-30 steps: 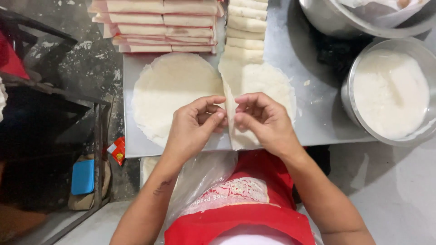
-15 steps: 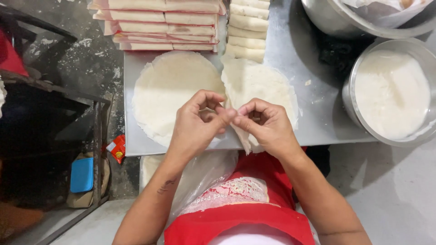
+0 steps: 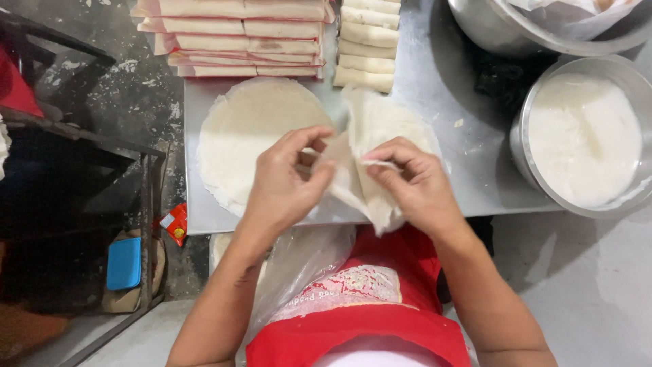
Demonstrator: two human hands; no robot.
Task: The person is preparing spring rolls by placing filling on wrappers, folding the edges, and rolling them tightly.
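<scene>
Pinching one thin wrapper [image 3: 363,170] between them, the left hand [image 3: 285,183] and right hand [image 3: 414,183] hold it lifted, its long axis running toward the body.

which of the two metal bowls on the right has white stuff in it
The nearer bowl, at the table's right edge; it holds a white mass. The farther bowl holds crumpled plastic.

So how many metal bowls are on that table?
2, both at the right. A large metal bowl full of white filling sits near the right hand; a second bowl is behind it at the top edge, partly cut off. Others may lie out of view.
</scene>
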